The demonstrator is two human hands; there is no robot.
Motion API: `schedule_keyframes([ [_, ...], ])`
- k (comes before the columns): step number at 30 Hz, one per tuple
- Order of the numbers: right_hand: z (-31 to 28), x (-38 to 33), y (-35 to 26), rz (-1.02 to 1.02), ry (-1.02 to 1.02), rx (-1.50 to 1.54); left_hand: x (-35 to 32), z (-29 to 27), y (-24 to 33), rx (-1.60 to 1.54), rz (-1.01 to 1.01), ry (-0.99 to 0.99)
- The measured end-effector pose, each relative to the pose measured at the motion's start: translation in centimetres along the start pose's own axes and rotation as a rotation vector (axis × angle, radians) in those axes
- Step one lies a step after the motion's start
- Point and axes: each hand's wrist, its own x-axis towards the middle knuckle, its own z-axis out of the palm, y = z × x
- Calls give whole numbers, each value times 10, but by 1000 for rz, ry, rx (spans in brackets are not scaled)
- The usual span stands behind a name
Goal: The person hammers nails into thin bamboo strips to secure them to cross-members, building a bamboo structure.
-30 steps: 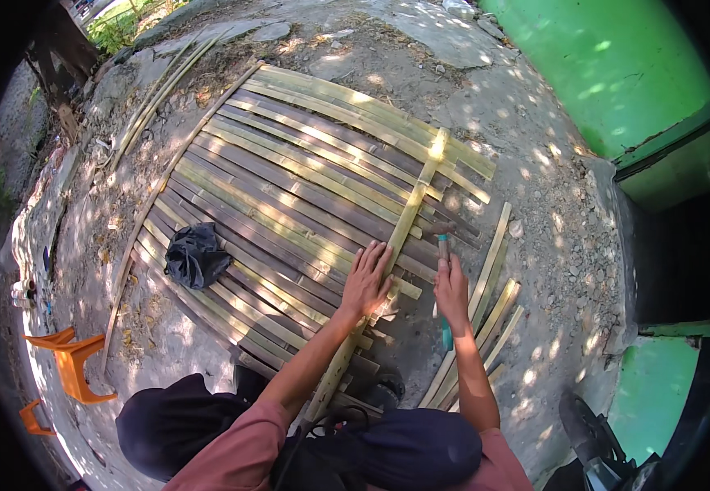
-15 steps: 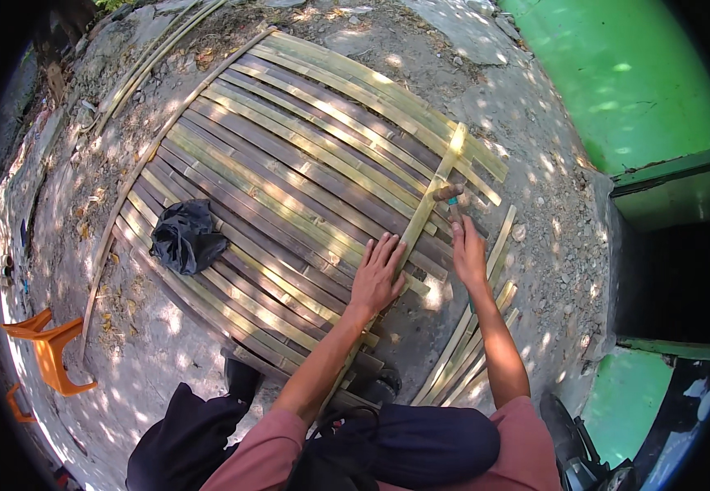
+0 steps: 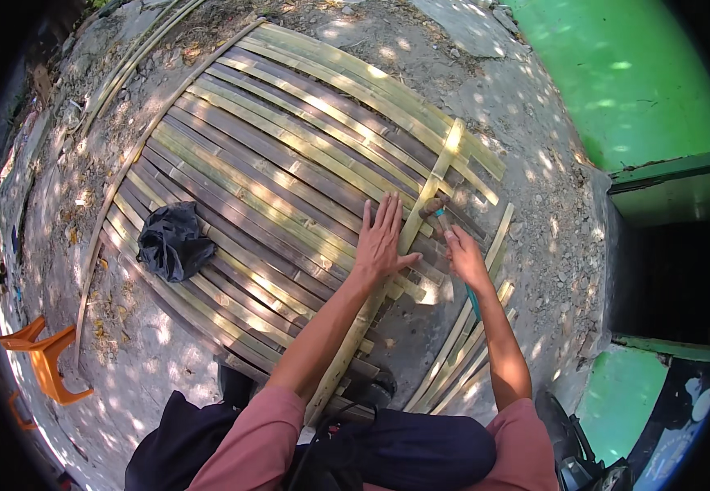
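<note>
Several long bamboo slats (image 3: 265, 180) lie side by side on the ground, some greenish yellow and some dark brown. Across their near right ends runs a pale bamboo crosspiece (image 3: 427, 186). My left hand (image 3: 381, 245) is open, fingers spread over the slats and the crosspiece beside the thumb. My right hand (image 3: 465, 258) is closed round a hammer (image 3: 433, 206) with a teal handle; its head is at the crosspiece, and I cannot tell whether it touches. No nail can be made out.
A crumpled black plastic bag (image 3: 176, 243) rests on the slats at left. Loose bamboo strips (image 3: 463, 352) lie right of my legs. An orange plastic stool (image 3: 50, 360) is at far left. A green wall (image 3: 625, 82) bounds the right side, and a thin pole (image 3: 138, 151) edges the slats' far end.
My left hand has shifted up along the crosspiece, with its fingers spread wider. The hammer head has come down and left, closer to the left hand. The view has moved slightly.
</note>
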Motion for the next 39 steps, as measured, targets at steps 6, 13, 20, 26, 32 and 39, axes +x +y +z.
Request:
schedule_keyframes([
  [6,-16,1,-20,-146,103,-119,1,11,-3,21,-20,-20],
  [13,-29,7,-18,-267,-25,-298,3,8,-3,19,-33,-33],
  [20,-9,3,2,-336,76,-444,6,10,5,-10,-36,-37],
  [26,-20,12,-43,-149,214,-87,5,8,-5,2,-37,-20],
  [32,-3,4,14,-298,76,-379,4,10,3,-28,-39,-41],
  [39,-11,12,-25,-215,460,-99,5,10,1,15,-39,-33],
])
